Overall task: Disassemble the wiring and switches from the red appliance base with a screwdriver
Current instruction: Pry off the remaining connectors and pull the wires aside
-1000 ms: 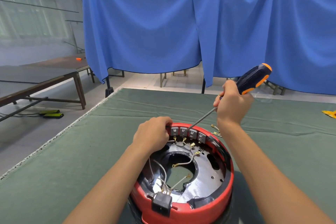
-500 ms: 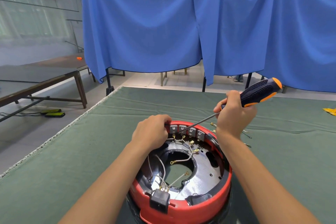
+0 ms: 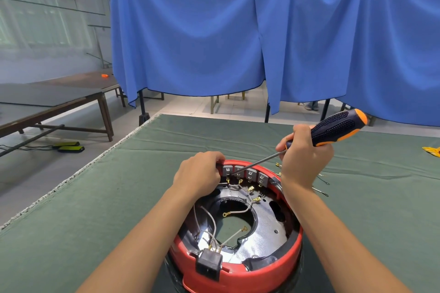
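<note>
A person works over a round red plastic appliance base (image 3: 238,269) that sits on the near middle of a green cloth-covered surface (image 3: 119,197), its open side up so the black metal plate, loose grey wires (image 3: 238,210) and brass terminals inside can be reached. The left hand (image 3: 198,175) is curled over the far rim of the base, fingers gripping the edge beside a row of grey square switches (image 3: 245,172), apparently to keep the shell from turning or sliding under the tool's push. The right hand (image 3: 306,157) is wrapped round the neck of a long screwdriver with a black-and-orange handle (image 3: 333,129), which angles down from the far right so the thin steel shaft reaches the switches; the tip rests at the second one, seemingly to lever or undo it. A black plug socket (image 3: 209,264) stays fixed at the near rim, its wires attached. Several thin wires with ring ends (image 3: 321,185) lie on the cloth just right of the base, probably set aside as removed. Blue cloth curtains (image 3: 190,31) hang behind; a dark wooden table (image 3: 59,100) stands far left.
</note>
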Demonstrator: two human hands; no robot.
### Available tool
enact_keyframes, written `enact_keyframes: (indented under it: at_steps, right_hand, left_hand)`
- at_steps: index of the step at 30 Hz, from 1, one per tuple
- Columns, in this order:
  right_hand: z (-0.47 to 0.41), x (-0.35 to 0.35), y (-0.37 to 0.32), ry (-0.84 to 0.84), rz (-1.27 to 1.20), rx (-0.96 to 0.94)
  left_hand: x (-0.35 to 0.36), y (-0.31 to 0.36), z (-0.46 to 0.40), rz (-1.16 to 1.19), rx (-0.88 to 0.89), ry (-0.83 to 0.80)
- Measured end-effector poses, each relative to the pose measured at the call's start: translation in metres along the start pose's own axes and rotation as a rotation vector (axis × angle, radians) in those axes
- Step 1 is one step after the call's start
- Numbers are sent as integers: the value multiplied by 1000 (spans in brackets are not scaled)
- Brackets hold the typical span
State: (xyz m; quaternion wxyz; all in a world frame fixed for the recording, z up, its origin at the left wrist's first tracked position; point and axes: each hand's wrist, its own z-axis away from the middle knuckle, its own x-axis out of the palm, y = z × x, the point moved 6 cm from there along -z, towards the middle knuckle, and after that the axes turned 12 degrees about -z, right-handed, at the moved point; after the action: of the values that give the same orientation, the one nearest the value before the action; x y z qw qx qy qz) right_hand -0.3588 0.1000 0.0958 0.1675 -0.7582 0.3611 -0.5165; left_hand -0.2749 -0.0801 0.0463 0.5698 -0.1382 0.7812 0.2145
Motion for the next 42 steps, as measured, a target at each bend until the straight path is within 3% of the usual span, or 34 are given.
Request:
enact_keyframes:
  at_steps: [6,15,28,36,39,42]
  right_hand:
    - [-5,26,-6,-157,43,-29]
    - [-25,35,22,-77,232,90]
    - [-11,-8,9,32,11,106]
    - [-17,-27,-12,140,-98,130]
    - [-8,-25,-12,87,-80,140]
    - [-2,-19,-10,17,-56,151]
  left_hand:
    - [-2,0,1,2,-6,1]
    - [-2,0,2,-9,-6,7]
    - [-3,-2,2,66,-46,4]
    - [-15,-4,7,167,-133,136]
    - [-26,-5,14,87,-147,180]
    - [-38,-14,23,-111,-216,99]
